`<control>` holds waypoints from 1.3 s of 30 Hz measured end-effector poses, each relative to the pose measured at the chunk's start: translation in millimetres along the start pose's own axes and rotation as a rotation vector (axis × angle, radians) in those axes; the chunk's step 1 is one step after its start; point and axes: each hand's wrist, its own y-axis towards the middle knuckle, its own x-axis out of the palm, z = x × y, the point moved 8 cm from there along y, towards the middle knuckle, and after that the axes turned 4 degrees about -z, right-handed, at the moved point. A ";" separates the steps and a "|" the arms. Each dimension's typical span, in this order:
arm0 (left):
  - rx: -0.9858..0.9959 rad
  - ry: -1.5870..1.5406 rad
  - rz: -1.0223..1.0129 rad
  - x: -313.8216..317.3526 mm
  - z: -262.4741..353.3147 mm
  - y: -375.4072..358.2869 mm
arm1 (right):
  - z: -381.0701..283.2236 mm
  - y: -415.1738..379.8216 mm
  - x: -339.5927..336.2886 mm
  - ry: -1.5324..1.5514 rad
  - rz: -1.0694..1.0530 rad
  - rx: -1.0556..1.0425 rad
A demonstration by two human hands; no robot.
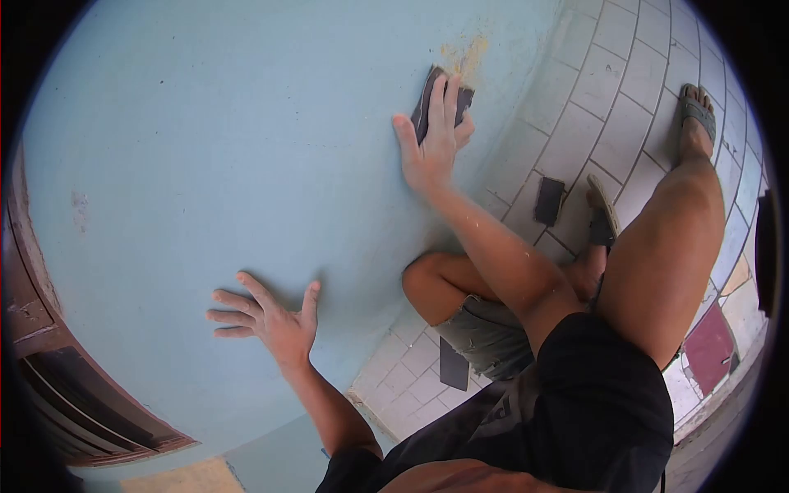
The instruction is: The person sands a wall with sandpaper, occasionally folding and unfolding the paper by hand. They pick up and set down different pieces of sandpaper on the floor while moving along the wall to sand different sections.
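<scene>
My right hand (434, 152) presses a dark sheet of sandpaper (423, 105) flat against the light blue wall (246, 164), its fingers laid over the sheet and the thumb off to one side. Just beyond the sandpaper is a rough yellowish patch (471, 57) where the paint is worn. Fingers spread wide, my left hand (275, 322) rests against the same wall, lower and to the left, holding nothing. Pale dust coats the fingers of both hands.
Light tiles (604, 78) cover the floor along the wall. A dark rectangular piece (548, 202) lies near my sandalled foot, and a grey one (454, 364) by my shorts. A brown-framed window (90, 403) is at lower left.
</scene>
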 end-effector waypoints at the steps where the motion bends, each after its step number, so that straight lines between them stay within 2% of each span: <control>1: -0.008 -0.017 0.019 -0.5 -0.4 0.7 | 0.1 -30.0 4.2 -0.013 -0.042 -0.004; 2: -0.035 0.001 -0.014 1.8 -2.7 -0.2 | 6.9 -60.8 10.9 -0.024 -0.095 -0.070; 5: -0.084 -0.015 -0.068 8.6 -4.6 -4.8 | 9.6 -64.2 10.1 0.013 -0.102 -0.159; 8: -0.079 -0.010 -0.128 13.6 -4.8 -2.9 | 18.6 -5.3 -2.4 -0.098 -0.019 -0.055; 9: -0.081 -0.018 -0.132 12.4 -3.3 -6.3 | 16.1 1.6 -4.0 -0.107 -0.038 -0.030; 11: -0.084 0.001 -0.151 12.0 -0.8 -8.2 | 8.6 23.9 -11.1 -0.059 0.061 0.062; 14: -0.118 -0.013 -0.125 8.5 -0.9 1.0 | -9.0 -61.5 2.4 -0.084 -0.034 -0.149; 17: -0.156 -0.006 -0.207 18.4 -2.9 -5.5 | -1.5 -63.3 5.1 -0.101 -0.097 -0.225; 18: -0.149 -0.049 -0.225 21.3 -3.6 -5.8 | 9.1 -47.5 5.0 -0.073 -0.037 -0.241; 21: -0.138 -0.054 -0.278 21.8 -1.5 -11.0 | 15.1 29.1 -9.0 -0.042 0.053 0.022; 23: -0.126 -0.051 -0.261 19.5 1.3 -7.3 | 10.4 24.5 -6.5 -0.066 0.068 0.038; 27: -0.156 -0.070 -0.220 20.4 5.5 -0.3 | 3.7 -110.1 11.7 -0.008 -0.187 -0.165; 30: -0.157 -0.094 -0.249 29.8 9.5 -5.1 | 18.4 -59.8 1.9 -0.091 -0.155 -0.158; 32: -0.118 -0.066 -0.257 31.7 9.0 -11.7 | 32.0 21.8 -13.7 -0.074 0.049 0.044; 35: -0.146 -0.057 -0.286 29.2 9.9 -10.8 | 27.6 52.7 -16.3 -0.043 0.123 0.144; 38: -0.198 -0.095 -0.281 28.2 10.9 -9.5 | -11.6 -74.5 8.1 -0.015 -0.074 -0.109; 39: -0.201 -0.103 -0.274 28.8 11.8 -7.3 | -7.0 -81.6 7.2 -0.017 -0.070 -0.119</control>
